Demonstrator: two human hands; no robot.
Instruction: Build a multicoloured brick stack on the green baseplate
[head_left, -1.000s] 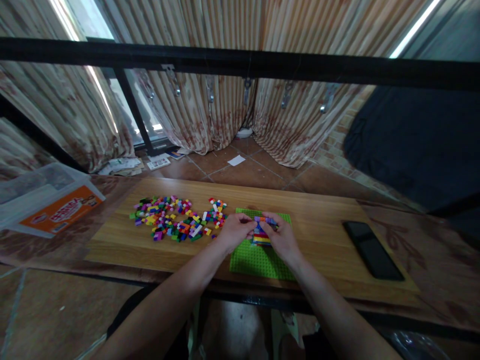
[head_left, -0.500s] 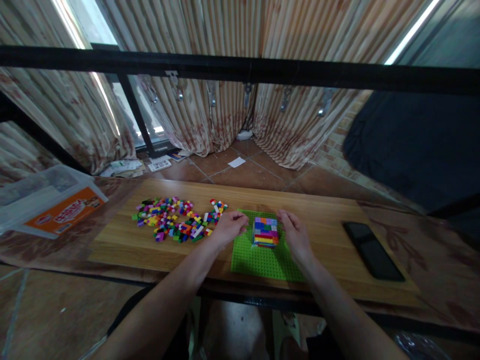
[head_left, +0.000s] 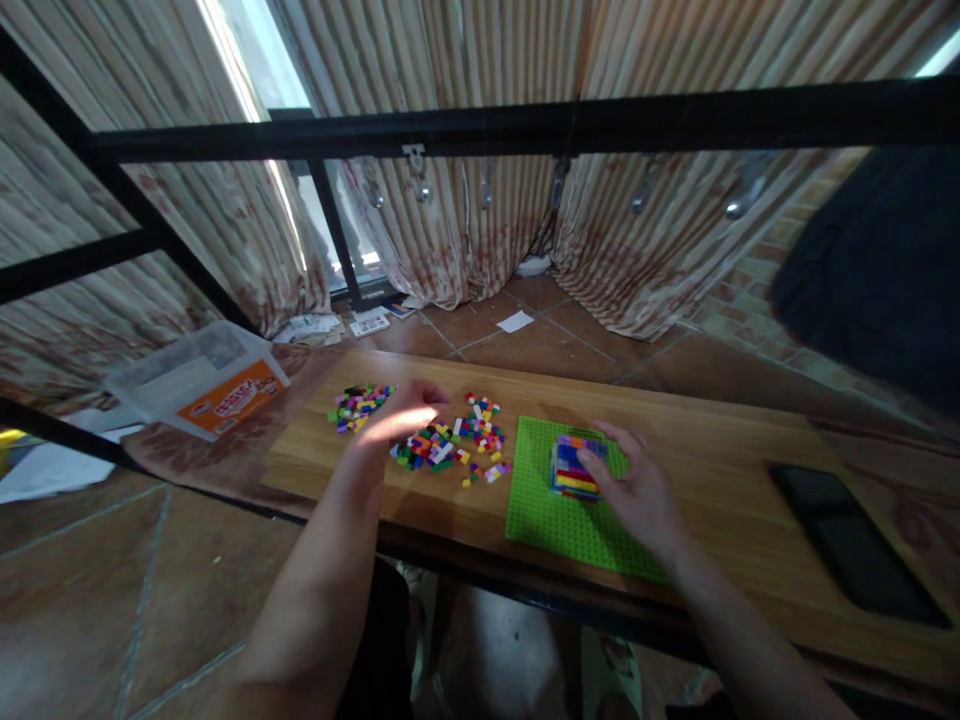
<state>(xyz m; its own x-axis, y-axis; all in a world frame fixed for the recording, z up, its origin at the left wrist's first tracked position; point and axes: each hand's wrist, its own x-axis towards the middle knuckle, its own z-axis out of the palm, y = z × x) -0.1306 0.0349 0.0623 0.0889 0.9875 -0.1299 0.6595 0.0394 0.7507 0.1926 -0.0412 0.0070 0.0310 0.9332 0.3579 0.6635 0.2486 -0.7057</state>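
A small layered block of toy bricks (head_left: 574, 482) stands on a green studded baseplate (head_left: 551, 530); blue, purple and orange show on top, red and yellow on its near side. My right hand (head_left: 637, 485) is closed around the block's right part, the thumb over its top and the fingers at its far side. Loose toy bricks (head_left: 427, 447) of many colours lie spread to the left of the baseplate. Over them hovers my left hand (head_left: 414, 408), smeared by motion and partly sunlit, its fingers too blurred to make out.
The wooden board (head_left: 465, 505) bears everything, with a black phone (head_left: 855, 545) at its right end. Left of it stands a clear plastic box (head_left: 199, 385) with an orange label. A dark metal bar (head_left: 480, 130) crosses beyond, before striped curtains (head_left: 465, 240).
Both hands came off the block; then my left hand swung left over the loose bricks, while my right hand returned to the block. The whole view has turned left.
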